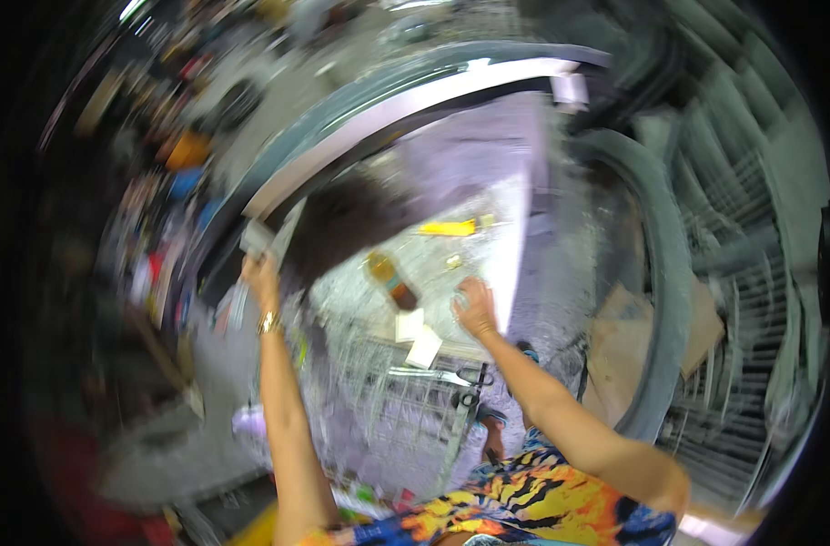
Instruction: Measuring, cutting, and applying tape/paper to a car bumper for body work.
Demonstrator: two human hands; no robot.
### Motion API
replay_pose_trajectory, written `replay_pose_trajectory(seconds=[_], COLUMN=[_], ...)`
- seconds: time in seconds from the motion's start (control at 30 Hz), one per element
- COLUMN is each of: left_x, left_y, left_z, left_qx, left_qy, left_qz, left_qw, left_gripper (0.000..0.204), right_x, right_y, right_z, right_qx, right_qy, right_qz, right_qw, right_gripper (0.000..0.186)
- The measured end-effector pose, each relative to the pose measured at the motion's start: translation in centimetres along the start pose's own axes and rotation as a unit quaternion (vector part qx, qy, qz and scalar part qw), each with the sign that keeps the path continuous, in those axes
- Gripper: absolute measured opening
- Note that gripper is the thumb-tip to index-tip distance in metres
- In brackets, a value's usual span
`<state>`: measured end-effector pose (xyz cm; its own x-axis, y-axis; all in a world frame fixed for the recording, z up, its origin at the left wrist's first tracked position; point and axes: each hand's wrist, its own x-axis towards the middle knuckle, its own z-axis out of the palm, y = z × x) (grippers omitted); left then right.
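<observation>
Up at the left, my left hand (262, 273) is closed on a pale grey block (257, 237), at the lower left end of a long curved grey car bumper (360, 102) with a light strip along its inner edge. My right hand (474, 308) is over the pale work surface (342, 305), its fingers curled round something pale and blurred. Between the hands is a bottle of amber-brown liquid (392, 280). A yellow cutter-like tool (447, 227) lies beyond, with a small pale lump (454, 261) nearby.
Two whitish squares (423, 348) and black-handled scissors (465, 380) lie on the near side, over a wire grid (379, 409). Another curved grey part (665, 273) stands at the right, around cardboard (620, 341). Blurred clutter fills the left; racks (733, 300) line the right.
</observation>
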<state>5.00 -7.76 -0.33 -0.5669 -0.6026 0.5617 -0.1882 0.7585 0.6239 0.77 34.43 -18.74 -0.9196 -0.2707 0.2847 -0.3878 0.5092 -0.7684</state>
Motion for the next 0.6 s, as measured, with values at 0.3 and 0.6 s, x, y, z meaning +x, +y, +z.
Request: replay_pose_trajectory(seconds=[0.3,0.6], left_x=[0.7,-0.3], left_y=[0.0,0.6], left_z=[-2.5,-2.2], left_qx=[0.046,0.08], left_qy=[0.022,-0.035], left_qz=[-0.015,-0.001], left_qw=[0.999,0.996], left_gripper=[0.027,0.023], right_x=[-0.1,0.0], right_y=[-3.8,-2.9], right_z=[-0.3,-1.3], right_qx=[-0.054,-0.061], right_qy=[-0.04,-0.038], right_qz=[0.003,0.003], right_qw=[0.998,0.997], right_gripper=[0.026,0.025])
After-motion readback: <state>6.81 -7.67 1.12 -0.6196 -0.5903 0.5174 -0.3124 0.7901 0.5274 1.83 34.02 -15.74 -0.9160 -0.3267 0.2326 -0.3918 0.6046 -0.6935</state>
